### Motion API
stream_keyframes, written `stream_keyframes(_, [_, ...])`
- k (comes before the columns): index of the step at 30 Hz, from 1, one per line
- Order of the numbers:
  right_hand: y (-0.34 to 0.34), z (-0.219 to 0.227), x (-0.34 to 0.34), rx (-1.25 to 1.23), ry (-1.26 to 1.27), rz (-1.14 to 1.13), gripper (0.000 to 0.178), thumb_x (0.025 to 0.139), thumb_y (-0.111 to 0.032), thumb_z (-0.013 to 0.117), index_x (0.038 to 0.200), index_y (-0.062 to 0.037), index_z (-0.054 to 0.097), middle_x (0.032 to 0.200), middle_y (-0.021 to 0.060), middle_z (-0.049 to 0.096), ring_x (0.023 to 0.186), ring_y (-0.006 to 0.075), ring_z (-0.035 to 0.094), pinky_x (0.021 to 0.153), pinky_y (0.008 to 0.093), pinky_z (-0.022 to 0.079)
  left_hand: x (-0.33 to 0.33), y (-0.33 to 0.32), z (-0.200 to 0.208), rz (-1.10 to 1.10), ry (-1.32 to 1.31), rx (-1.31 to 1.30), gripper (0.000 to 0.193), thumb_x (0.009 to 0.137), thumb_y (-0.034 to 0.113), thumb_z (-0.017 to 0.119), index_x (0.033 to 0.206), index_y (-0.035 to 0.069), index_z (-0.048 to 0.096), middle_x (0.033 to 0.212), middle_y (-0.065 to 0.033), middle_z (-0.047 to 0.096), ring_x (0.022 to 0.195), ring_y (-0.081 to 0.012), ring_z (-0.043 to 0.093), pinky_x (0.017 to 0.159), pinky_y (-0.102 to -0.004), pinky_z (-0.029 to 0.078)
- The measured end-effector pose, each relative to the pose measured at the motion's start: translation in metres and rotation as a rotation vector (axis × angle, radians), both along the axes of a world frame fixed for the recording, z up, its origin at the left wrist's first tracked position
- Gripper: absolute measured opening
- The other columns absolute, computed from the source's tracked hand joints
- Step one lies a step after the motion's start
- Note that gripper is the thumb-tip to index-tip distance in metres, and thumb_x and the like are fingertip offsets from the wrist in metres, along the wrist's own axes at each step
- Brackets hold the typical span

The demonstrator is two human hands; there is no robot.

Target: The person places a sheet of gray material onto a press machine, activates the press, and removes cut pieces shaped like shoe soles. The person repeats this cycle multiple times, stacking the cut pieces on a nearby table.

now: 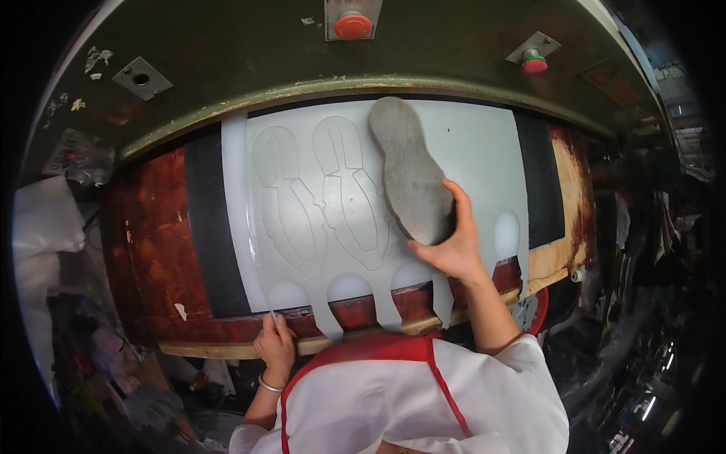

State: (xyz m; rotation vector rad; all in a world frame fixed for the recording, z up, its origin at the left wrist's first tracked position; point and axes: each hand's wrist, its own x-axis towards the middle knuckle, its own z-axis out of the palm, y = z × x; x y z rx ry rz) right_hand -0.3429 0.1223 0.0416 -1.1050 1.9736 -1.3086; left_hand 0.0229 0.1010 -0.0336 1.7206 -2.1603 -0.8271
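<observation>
Your right hand [457,250] holds the grey sole-shaped block [412,170] at its lower end, with the thumb on one side and the fingers spread along the other. This block is on the grey sheet [480,159], just to the right of two sole outlines [352,204] marked in it. Your left hand [274,346] is at the lower left corner of the sheet, the fingertips close together; I cannot tell if they pinch it. Narrow strips of the sheet reach over the wooden edge [314,346] near you.
</observation>
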Motion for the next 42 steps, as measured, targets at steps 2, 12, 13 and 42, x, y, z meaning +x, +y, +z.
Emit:
stream_keyframes(2, [-0.003,-0.016,-0.001,0.082,0.359,-0.022,0.096,0.051,-0.007,0.079,0.135,-0.0102,0.033,0.132,0.0219,0.034,0.125,0.0387,0.032,0.103,0.0443,0.031,-0.002,-0.001,-0.001,-0.003,0.012,0.001,0.019,0.095,0.019,0.048,0.081,0.006,0.051,0.052,-0.0052,0.057,0.050,-0.0283,0.059,0.049,-0.0402,0.043])
stream_keyframes(12, [-0.047,-0.031,-0.052,0.039,0.363,-0.046,0.106,0.059,-0.020,0.082,0.142,0.0009,0.020,0.139,0.0283,0.028,0.128,0.0428,0.029,0.105,0.0463,0.029,-0.031,-0.056,0.011,0.074,0.068,0.004,0.021,0.095,0.019,0.049,0.078,0.007,0.051,0.052,-0.0046,0.058,0.050,-0.0274,0.059,0.049,-0.0387,0.043])
stream_keyframes(13, [-0.061,-0.019,-0.073,-0.042,0.408,-0.181,0.101,0.066,-0.023,0.078,0.143,0.0013,0.018,0.141,0.0291,0.026,0.130,0.0431,0.028,0.106,0.0459,0.027,-0.036,-0.065,0.013,0.092,0.087,0.009,0.022,0.095,0.020,0.049,0.078,0.007,0.051,0.052,-0.0045,0.058,0.051,-0.0272,0.059,0.049,-0.0387,0.043])
stream_keyframes(42, [-0.026,-0.075,-0.127,0.053,0.120,-0.460,0.033,0.091,-0.023,0.057,0.070,0.0018,0.052,0.056,0.0156,0.045,0.050,0.0244,0.041,0.052,0.0360,0.038,-0.100,-0.192,0.008,0.165,0.221,-0.104,0.033,0.098,0.025,0.044,0.075,0.003,0.051,0.053,-0.0076,0.056,0.047,-0.0176,0.056,0.048,-0.0334,0.041])
